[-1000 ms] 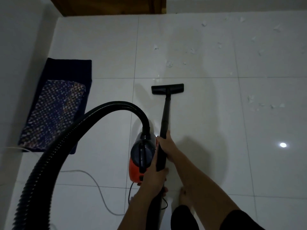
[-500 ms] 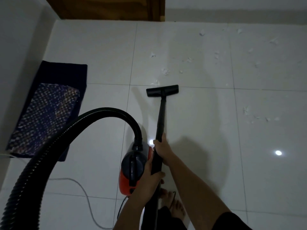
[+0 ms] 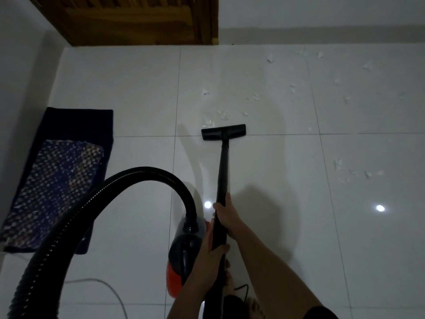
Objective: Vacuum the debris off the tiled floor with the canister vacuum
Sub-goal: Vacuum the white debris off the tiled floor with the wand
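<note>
The white tiled floor [image 3: 276,226] fills the frame, with a wooden door [image 3: 138,19] at the top and a dark mat [image 3: 57,180] at the left. Both hands grip the black wand [image 3: 223,171] with clenched fingers: the right hand [image 3: 226,217] higher, the left hand [image 3: 212,252] below it. The nozzle [image 3: 223,132] rests on a tile joint in the centre, just below some paper bits. Most debris [image 3: 292,88] is not yet picked up – it lies scattered in the upper right and at the right. The canister [image 3: 184,254] sits at bottom centre, its hose [image 3: 147,173] arching left. Compared with a second ago, the nozzle stands closer to the nearest scraps – the push goes forward.
</note>
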Demonstrator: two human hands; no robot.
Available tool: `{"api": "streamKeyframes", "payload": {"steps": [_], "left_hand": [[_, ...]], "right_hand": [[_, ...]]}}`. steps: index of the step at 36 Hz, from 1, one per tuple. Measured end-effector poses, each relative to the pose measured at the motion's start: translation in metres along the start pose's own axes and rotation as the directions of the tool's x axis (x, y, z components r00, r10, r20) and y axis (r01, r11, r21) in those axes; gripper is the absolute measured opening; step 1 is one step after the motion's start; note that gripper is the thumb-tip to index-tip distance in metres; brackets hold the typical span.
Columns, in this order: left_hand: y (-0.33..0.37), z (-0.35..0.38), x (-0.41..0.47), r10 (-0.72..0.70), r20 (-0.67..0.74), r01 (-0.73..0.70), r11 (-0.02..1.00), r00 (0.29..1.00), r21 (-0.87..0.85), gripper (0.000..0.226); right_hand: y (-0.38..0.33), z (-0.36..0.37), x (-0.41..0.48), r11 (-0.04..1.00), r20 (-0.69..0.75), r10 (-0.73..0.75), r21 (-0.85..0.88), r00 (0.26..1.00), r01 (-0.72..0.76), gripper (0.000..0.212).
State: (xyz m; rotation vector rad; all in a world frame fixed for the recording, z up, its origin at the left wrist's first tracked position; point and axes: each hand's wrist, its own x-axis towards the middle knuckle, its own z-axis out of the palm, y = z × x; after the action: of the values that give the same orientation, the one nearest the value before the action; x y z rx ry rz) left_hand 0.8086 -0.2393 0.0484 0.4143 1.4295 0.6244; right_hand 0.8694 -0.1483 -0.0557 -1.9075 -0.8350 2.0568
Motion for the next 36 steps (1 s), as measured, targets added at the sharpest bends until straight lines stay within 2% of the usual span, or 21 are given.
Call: {"api": "streamKeyframes", "payload": {"steps": [9,28,36], "left_hand": [[0.014,-0.003,0.003,-0.034,-0.018,0.033,0.999,0.999,-0.022,0.054],[0.049,-0.007,0.025,0.018,-0.071,-0.015,0.999,0.997,0.043,0.061],[0.065,-0.005,0.037,-0.025,-0.085,0.027,1.0,0.996,0.015,0.062]], "right_hand": [[-0.007,0.003,0.014,0.999,0.009,0.003,0.053,1.0,-0.003,0.072],[-0.034,0.003,0.043,0.997,0.023,-0.013,0.075,1.0,0.011,0.066],[-0.052,-0.001,0.053,0.998,0.023,0.012,0.056,1.0,-0.014,0.068]]}}
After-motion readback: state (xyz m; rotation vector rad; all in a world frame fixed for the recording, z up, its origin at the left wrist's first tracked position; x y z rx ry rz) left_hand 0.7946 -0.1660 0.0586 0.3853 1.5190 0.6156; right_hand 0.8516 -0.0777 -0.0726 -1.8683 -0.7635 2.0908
